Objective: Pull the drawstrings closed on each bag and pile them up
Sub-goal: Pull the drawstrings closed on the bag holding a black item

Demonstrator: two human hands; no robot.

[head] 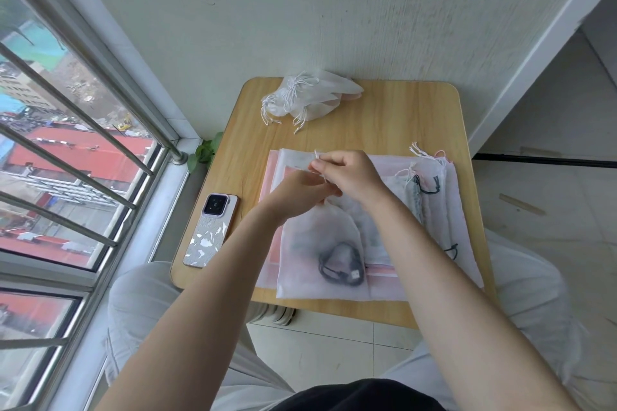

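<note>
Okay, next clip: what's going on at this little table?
A seated person is closing a translucent white drawstring bag with a dark cable inside. Both hands meet at its top: the right hand pinches the white drawstring, and the left hand holds the bag's neck. The bag lies on a stack of flat, unclosed bags. A pile of cinched bags sits at the far edge of the wooden table, and a phone lies at the left.
</note>
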